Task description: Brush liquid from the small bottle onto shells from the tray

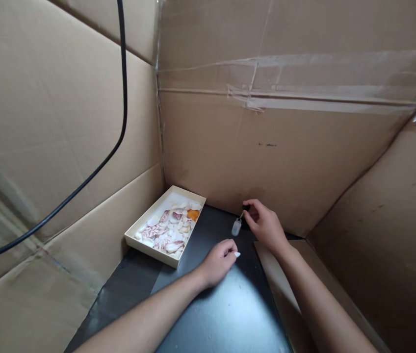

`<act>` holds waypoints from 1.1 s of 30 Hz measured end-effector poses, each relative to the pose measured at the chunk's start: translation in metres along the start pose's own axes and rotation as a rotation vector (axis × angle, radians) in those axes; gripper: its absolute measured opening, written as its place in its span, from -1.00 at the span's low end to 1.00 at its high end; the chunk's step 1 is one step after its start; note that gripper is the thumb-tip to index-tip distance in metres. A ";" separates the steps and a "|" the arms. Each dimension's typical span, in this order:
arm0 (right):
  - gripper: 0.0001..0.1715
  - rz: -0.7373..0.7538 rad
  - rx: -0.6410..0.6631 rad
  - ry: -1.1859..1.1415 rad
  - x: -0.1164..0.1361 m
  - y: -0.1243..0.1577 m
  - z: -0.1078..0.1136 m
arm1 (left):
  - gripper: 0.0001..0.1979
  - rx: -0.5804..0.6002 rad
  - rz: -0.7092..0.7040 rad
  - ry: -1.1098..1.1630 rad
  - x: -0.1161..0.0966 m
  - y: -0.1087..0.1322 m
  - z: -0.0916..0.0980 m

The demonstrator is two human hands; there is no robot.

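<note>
My left hand (218,262) is closed above the dark tabletop, with a small white pointed piece, apparently a shell (237,254), poking out from its fingertips. Farther back, my right hand (265,223) pinches the black cap (246,207) of a small bottle. A thin stem runs down from that cap to the neck of the little clear bottle (236,227), which holds something whitish. Whether the stem's tip is inside the neck, I cannot tell. To the left of both hands is a shallow cream box (151,252) of seashells (171,225), one of them orange.
Cardboard walls (208,147) enclose the dark table (230,314) at the back and both sides. A flat cardboard piece (274,274) lies under my right forearm. Along the left wall hangs a black cable (123,98).
</note>
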State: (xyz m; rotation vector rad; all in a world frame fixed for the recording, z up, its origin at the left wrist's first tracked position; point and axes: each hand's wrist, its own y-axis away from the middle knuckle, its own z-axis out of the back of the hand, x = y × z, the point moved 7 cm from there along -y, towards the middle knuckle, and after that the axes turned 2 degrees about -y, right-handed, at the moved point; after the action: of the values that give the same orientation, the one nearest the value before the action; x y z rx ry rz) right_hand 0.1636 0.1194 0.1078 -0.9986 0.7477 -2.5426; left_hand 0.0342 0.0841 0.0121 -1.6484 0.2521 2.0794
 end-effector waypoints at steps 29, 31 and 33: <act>-0.76 -0.014 0.006 0.143 -0.008 0.005 -0.009 | -0.85 -0.020 -0.006 -0.032 0.001 0.000 0.000; -0.76 -0.009 -0.005 0.181 -0.008 0.005 -0.009 | -0.85 -0.019 -0.009 -0.032 0.000 0.000 0.001; -0.75 -0.018 -0.007 0.205 -0.009 0.006 -0.009 | -0.85 -0.020 -0.011 -0.030 -0.001 0.000 0.001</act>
State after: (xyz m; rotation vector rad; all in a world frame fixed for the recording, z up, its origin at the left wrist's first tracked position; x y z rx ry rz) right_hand 0.1639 0.1216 0.0939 -0.7573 0.8054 -2.6875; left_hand 0.0337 0.0843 0.0130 -1.6255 0.2128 2.1031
